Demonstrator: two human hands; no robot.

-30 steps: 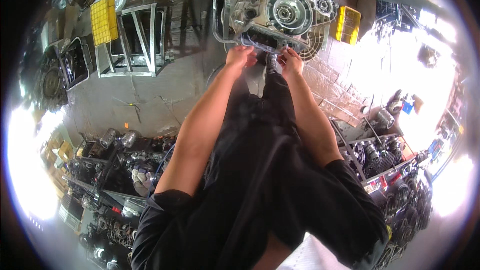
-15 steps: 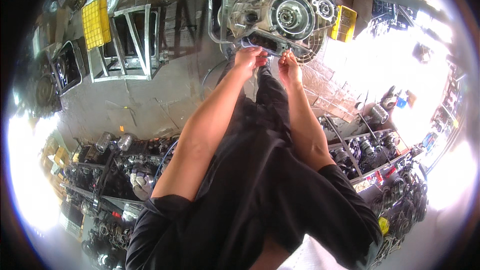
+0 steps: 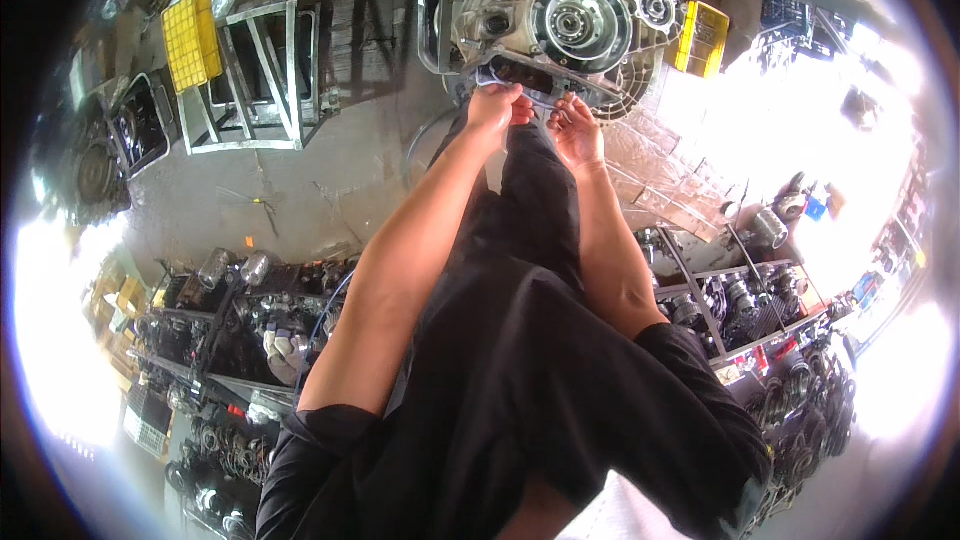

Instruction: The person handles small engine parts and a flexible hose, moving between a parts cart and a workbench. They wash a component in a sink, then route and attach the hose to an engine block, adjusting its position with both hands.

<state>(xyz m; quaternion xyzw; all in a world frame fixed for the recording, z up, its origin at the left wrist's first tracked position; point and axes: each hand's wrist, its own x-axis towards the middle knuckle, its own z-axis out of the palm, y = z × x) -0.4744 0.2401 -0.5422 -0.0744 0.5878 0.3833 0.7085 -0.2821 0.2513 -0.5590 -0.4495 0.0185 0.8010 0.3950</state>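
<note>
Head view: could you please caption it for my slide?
Both hands, left and right, reach the lower edge of a metal engine casing on a workshop floor.

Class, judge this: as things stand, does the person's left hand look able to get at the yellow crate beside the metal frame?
Probably not without stepping over: the left hand is at the engine casing, while the yellow crate lies far off, though open floor lies between.

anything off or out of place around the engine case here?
Nothing clearly damaged or spilled. Both hands, left hand and right hand, are at the lower edge of the engine case, which sits in a metal stand. A small tool lies loose on the concrete floor, away from the work. Whether either grip is closed cannot be told.
</note>
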